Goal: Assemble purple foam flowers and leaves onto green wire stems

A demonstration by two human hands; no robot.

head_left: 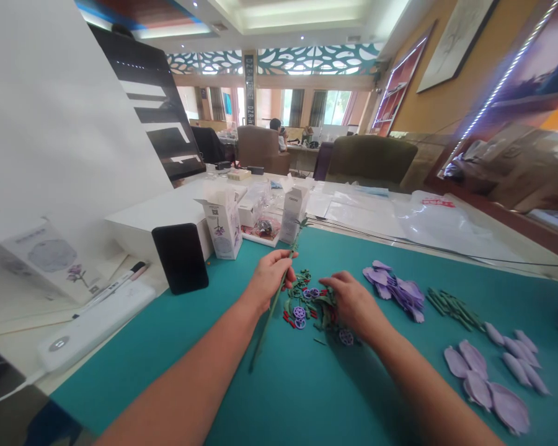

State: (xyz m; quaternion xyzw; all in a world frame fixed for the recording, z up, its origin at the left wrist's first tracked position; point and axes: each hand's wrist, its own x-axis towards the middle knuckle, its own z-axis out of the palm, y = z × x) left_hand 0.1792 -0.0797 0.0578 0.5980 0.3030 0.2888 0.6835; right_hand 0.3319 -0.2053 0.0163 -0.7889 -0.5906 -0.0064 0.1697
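Note:
My left hand (273, 277) is closed round a long, thin green artificial flower stem (268, 328), which slants up with small leaves at its top. My right hand (356, 305) is over the right side of a pile of small parts, index finger stretched out and the other fingers bent down among green leaf pieces (325, 313). What those bent fingers grip is hidden. Between my hands lie purple openwork rings (299, 313), small red pieces (289, 319) and green curly pieces (302, 279). Another purple ring (346, 336) lies just below my right hand.
On the green mat (167, 365) to the right lie purple petals (395, 288), green sticks (453, 308), pale buds (521, 356) and large petals (486, 384). A black phone (180, 258) leans at left near opened boxes (223, 226) and a white power strip (95, 325). A person sits far back.

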